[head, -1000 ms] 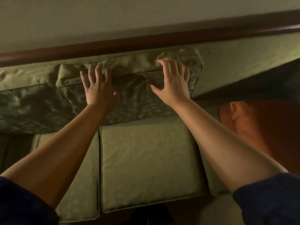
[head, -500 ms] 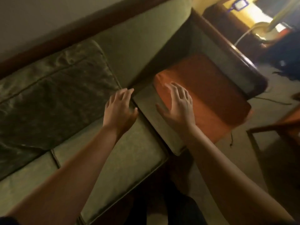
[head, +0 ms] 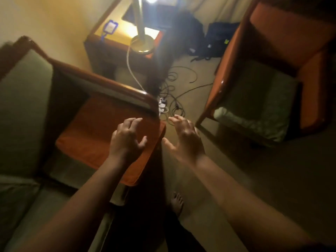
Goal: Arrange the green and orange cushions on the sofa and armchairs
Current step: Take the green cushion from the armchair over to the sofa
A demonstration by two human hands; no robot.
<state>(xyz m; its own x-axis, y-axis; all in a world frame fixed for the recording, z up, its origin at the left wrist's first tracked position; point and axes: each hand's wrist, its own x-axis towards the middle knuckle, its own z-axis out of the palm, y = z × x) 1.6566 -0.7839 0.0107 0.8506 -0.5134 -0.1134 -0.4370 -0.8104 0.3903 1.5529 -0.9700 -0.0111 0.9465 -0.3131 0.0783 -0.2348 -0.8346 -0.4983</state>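
Note:
An orange cushion (head: 94, 135) lies flat at the right end of the green sofa (head: 23, 106), tucked against its wooden arm (head: 109, 82). My left hand (head: 125, 140) hovers over the cushion's right part, fingers curled and apart, holding nothing. My right hand (head: 185, 140) is just past the cushion's right edge, over the floor, fingers spread and empty. At the right stands an armchair (head: 272, 73) with orange padding and a green seat cushion (head: 254, 110).
A wooden side table (head: 116, 42) with a lit lamp (head: 141, 39) stands behind the sofa arm. Cables and a power strip (head: 162, 106) lie on the carpet between sofa and armchair. Dark bags (head: 214, 40) sit by the far wall. My bare foot (head: 177, 202) is below.
My view has swung right from the green back cushion to the sofa's end. Both hands left the green cushion and moved to the orange cushion's right edge.

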